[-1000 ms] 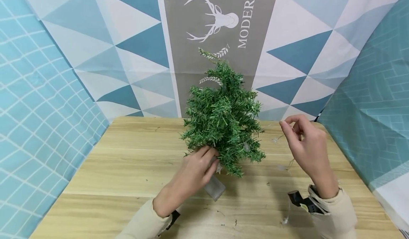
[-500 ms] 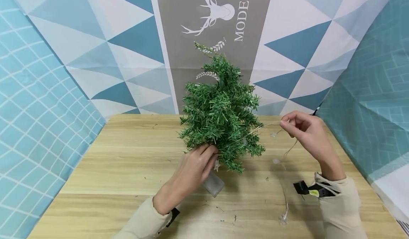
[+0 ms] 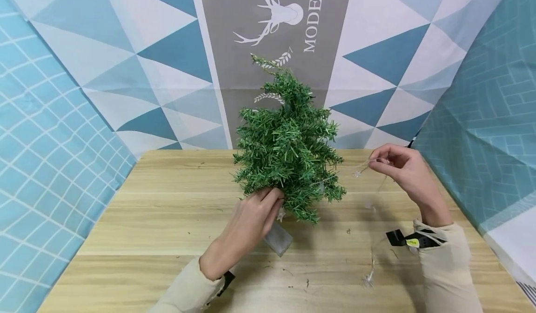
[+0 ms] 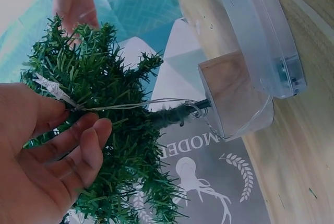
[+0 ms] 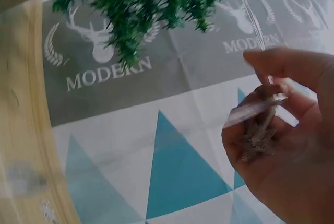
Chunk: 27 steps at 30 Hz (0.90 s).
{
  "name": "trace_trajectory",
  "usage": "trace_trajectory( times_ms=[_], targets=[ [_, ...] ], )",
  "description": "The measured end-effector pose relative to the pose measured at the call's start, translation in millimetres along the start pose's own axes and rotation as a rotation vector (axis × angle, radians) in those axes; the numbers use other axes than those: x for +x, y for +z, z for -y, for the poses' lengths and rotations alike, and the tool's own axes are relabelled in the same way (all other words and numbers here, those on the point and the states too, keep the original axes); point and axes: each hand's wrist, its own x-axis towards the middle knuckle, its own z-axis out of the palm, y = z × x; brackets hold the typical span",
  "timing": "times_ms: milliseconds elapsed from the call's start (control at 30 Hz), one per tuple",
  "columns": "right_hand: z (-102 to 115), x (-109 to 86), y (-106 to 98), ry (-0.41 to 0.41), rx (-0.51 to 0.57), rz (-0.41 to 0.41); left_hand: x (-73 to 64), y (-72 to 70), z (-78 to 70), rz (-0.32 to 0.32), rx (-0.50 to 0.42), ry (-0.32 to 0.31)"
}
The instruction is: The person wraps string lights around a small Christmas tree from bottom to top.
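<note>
A small artificial Christmas tree point(image 3: 289, 150) stands at the middle of the table. At its lower left, my left hand point(image 3: 240, 231) pinches the thin wire of a string of fairy lights between thumb and fingers, right by a clear star light point(image 4: 55, 89). From there the wire point(image 4: 141, 104) runs down to the trunk and wooden base point(image 4: 229, 93). Right of the tree, my right hand point(image 3: 404, 176) holds another stretch of the wire, with a star light point(image 5: 258, 140) inside its curled fingers. More of the string point(image 3: 372, 257) hangs below this hand.
A translucent battery box point(image 4: 263, 31) lies against the tree's base. Bits of green needle are scattered over the wooden table point(image 3: 159, 238). Patterned cloth point(image 3: 167, 71) hangs behind and at both sides.
My right hand has shifted slightly back, and the wire between it and the tree has become visible. The left hand keeps its place at the lower branches. The head view has tilted a little.
</note>
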Motion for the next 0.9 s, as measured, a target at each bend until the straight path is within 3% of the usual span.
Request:
trace_trajectory(
  times_ms=[167,300,433,567,767,900],
  targets=[
    [-11.0,-3.6,-1.9,0.004,-0.066,-0.107,2.0,2.6,0.7,0.006,-0.03,0.016],
    [-21.1,1.8,0.9,0.01,-0.039,-0.158,2.5,4.9,1.6,-0.009,-0.042,0.019],
    [-30.7,13.0,9.2,0.057,-0.075,-0.161,-0.2,4.5,3.4,-0.032,-0.039,0.001],
    [-40.1,16.9,12.4,0.103,-0.188,-0.145,-1.0,2.2,4.2,-0.025,-0.031,-0.011],
    [-54.0,13.4,7.4,0.174,-0.153,-0.119,1.0,3.6,3.5,0.0,-0.028,-0.008],
    [-63.5,12.3,5.6,0.204,-0.215,-0.134,2.5,5.2,1.9,-0.01,-0.022,-0.004]
  ],
)
